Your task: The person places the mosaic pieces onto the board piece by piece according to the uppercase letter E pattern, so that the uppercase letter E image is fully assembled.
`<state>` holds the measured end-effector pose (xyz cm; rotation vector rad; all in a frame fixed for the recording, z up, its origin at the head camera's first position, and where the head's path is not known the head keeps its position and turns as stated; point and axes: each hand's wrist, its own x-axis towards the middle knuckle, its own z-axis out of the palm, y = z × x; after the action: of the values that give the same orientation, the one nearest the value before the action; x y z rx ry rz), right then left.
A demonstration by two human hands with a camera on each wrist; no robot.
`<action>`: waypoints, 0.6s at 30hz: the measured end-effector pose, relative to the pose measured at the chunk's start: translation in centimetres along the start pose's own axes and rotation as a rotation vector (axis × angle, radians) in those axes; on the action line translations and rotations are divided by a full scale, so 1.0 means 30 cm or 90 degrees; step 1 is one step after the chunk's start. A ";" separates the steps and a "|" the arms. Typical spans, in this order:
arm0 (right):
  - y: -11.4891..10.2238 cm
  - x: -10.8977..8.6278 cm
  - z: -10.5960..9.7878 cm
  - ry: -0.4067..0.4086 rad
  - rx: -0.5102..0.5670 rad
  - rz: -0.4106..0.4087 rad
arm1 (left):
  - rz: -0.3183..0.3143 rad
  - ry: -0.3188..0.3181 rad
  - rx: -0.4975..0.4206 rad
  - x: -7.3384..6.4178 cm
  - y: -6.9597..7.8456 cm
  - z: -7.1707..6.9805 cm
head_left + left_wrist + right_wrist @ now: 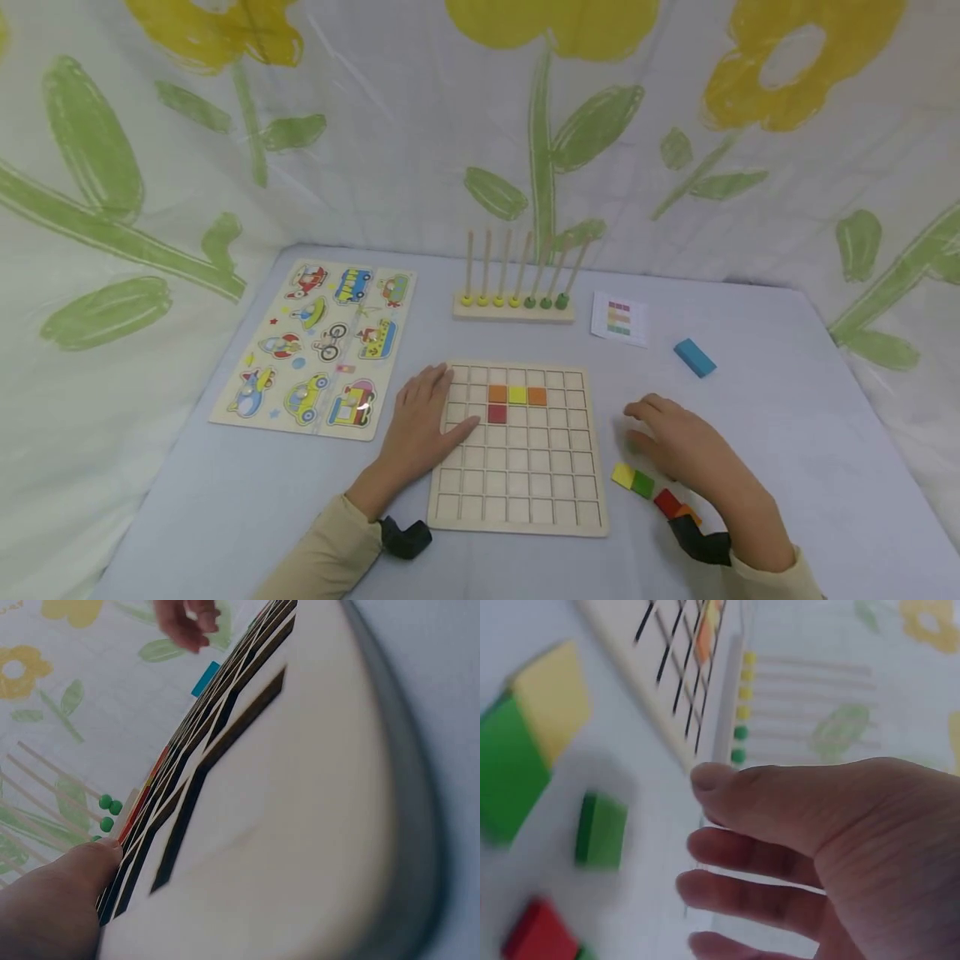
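My left hand [420, 425] rests on the left edge of a wooden grid board [517, 510], fingers and thumb spread. Orange [497, 394], yellow [517, 395] and second orange [537, 397] square tiles sit side by side in the board, with a red tile [497, 414] below the left orange one. To the right of the board my right hand [678, 442] hovers with loosely bent fingers and holds nothing visible. Near it lie loose yellow [623, 476], green [642, 484] and red [666, 502] tiles. Another green tile [601, 831] shows beside the fingertips in the right wrist view.
A vehicle puzzle board [311, 354] lies at the left. Behind the grid stands a peg rack [513, 312] with yellow and green beads. A pattern card [619, 318] and a blue block [695, 357] lie at the back right.
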<state>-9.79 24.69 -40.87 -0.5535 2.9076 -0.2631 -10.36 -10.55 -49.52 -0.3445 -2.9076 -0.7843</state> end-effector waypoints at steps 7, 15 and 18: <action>0.119 -0.096 -0.002 -0.096 0.019 0.116 | 0.001 -0.001 -0.005 0.002 -0.003 0.000; 0.171 -0.130 0.027 -0.116 0.058 0.129 | 0.002 -0.002 -0.006 0.002 -0.001 -0.003; 0.171 -0.126 0.033 -0.108 0.065 0.126 | -0.001 -0.002 -0.005 0.002 -0.001 -0.003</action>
<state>-7.91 30.69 -42.37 -0.2554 2.7405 -0.3179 -10.41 -10.62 -49.46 -0.3447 -2.9095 -0.7970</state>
